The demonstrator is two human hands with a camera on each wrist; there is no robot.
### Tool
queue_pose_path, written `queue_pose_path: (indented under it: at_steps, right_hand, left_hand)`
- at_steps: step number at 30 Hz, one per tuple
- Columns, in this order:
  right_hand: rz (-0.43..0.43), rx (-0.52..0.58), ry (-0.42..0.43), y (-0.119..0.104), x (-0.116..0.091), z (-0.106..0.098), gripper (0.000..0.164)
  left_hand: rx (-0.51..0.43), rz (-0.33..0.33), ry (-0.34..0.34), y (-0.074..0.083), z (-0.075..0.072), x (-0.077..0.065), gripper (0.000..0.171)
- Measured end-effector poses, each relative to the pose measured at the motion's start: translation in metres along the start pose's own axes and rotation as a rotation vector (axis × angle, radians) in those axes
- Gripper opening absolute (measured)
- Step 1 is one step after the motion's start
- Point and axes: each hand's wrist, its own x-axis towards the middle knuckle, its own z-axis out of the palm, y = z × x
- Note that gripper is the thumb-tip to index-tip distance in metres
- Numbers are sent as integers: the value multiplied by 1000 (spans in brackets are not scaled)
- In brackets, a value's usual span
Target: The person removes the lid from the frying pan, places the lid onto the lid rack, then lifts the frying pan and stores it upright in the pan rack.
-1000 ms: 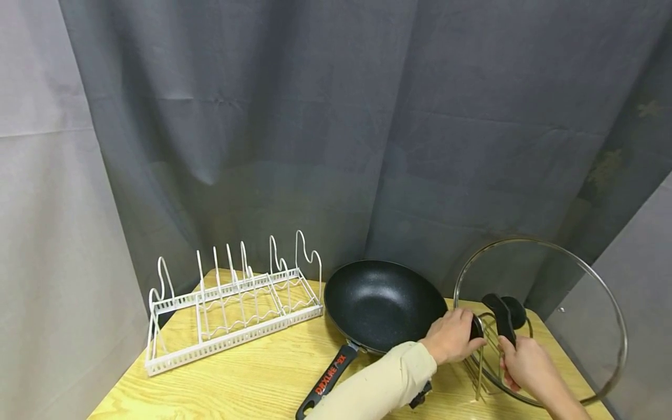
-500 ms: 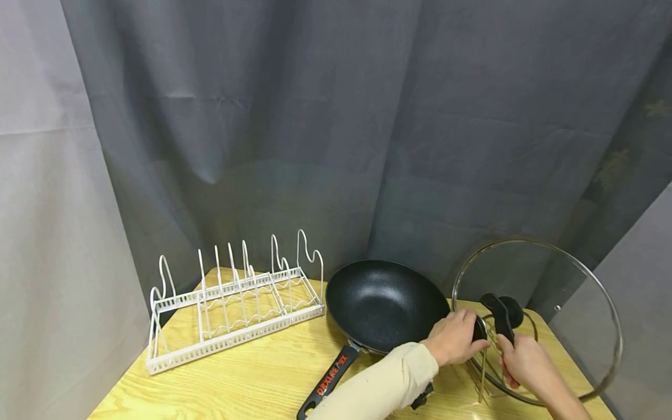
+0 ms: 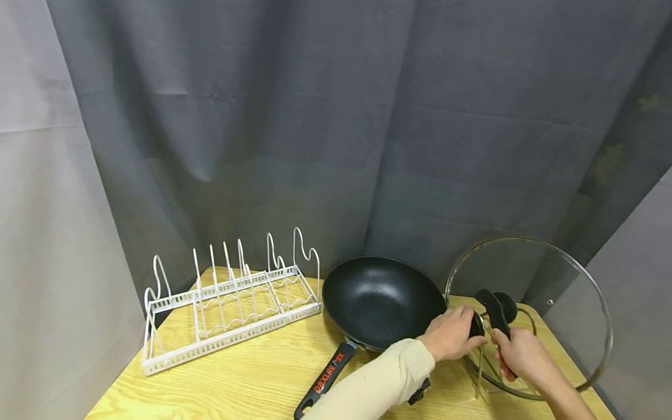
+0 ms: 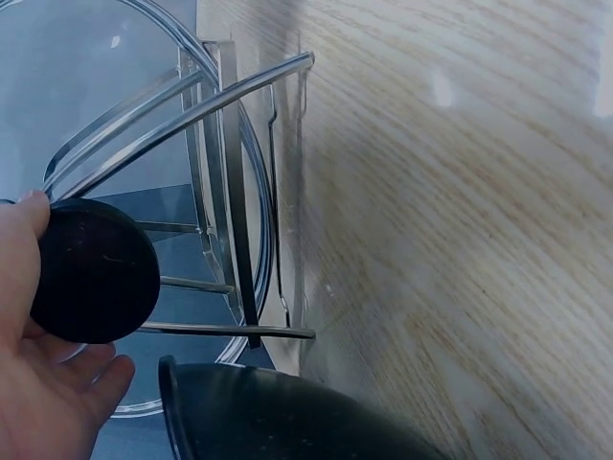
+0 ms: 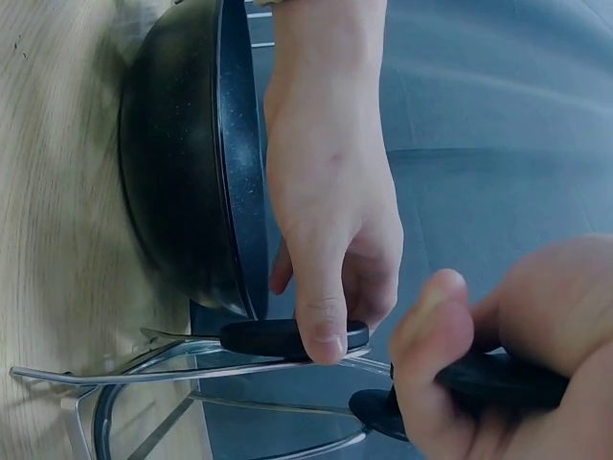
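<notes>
With thumb and fingers, my left hand (image 3: 451,335) grips a round black knob (image 4: 94,273) beside a wire lid rack (image 3: 480,371). A large glass lid (image 3: 517,238) with a metal rim stands upright at the right. My right hand (image 3: 525,353) is wrapped around its long black handle (image 3: 493,306). Behind that handle shows another round black knob (image 3: 506,307). In the left wrist view, lid rims pass through the bars of the rack. My palm hides part of the handle in the right wrist view.
A black wok-shaped frying pan (image 3: 378,297) sits just left of the lid rack, its handle (image 3: 328,373) pointing to the front. Farther left stands a white extendable rack (image 3: 231,337) with upright dividers. Grey curtains (image 3: 294,128) close in the wooden table (image 3: 236,379).
The large glass lid and my right hand have shifted slightly left. My left hand keeps its grip on the round knob. The whole head view has moved a little.
</notes>
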Motion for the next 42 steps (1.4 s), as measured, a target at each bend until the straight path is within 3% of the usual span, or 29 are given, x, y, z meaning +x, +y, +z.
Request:
queue_pose_path:
  at_steps: [8, 23, 35, 42]
  right_hand:
    - [31, 91, -44, -4, 3, -4, 34]
    - [97, 342, -148, -8, 2, -5, 35]
    - [86, 451, -258, -7, 2, -7, 34]
    - [89, 498, -272, -8, 4, -5, 34]
  left_hand:
    - [6, 11, 32, -2, -3, 1, 58]
    - [14, 7, 15, -1, -4, 1, 59]
    - [22, 16, 11, -2, -1, 0, 58]
    - [28, 24, -1, -5, -2, 2, 55]
